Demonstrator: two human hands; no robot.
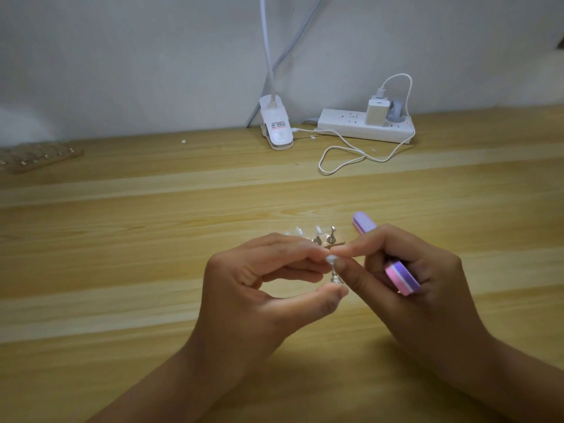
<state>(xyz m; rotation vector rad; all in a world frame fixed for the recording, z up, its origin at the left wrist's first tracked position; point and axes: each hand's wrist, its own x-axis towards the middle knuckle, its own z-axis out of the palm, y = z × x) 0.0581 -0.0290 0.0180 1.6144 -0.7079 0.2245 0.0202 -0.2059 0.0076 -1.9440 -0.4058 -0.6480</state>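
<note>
Wooden desk (122,239), seen from the head camera. All places are given from the nail-tip stand (334,271), held above the desk at centre.

- Far left of the stand and well back: a blurred holder strip (39,158) with a row of small metal pieces. It lay out of reach and seemed parked as stock.
- Left hand (259,288): thumb under the stand's round foot, fingers closed on its upper part. The stand was clamped nearly upright, probably to keep it steady for work on its top.
- Well behind the stand, by the wall: a white clip lamp (276,126), its neck rising out of view.
- Just behind the stand: spare stands (323,238) upright on the desk, some carrying clear tips. They were likely kept close so the next one could be taken.
- On top of the stand: a false nail tip (330,258), small and pale. Its seating could not be made out.
- Behind and right of the stand: a power strip (351,129) with a charger (377,112) plugged in, and a white cable (341,160) looping forward.
- Right hand (412,270), just right of the stand: forefinger and thumb met at the nail tip, probably seating or checking it. The other fingers were curled round a purple-and-pink buffer block (399,276), tucked in the hand so that it was ready for filing.
</note>
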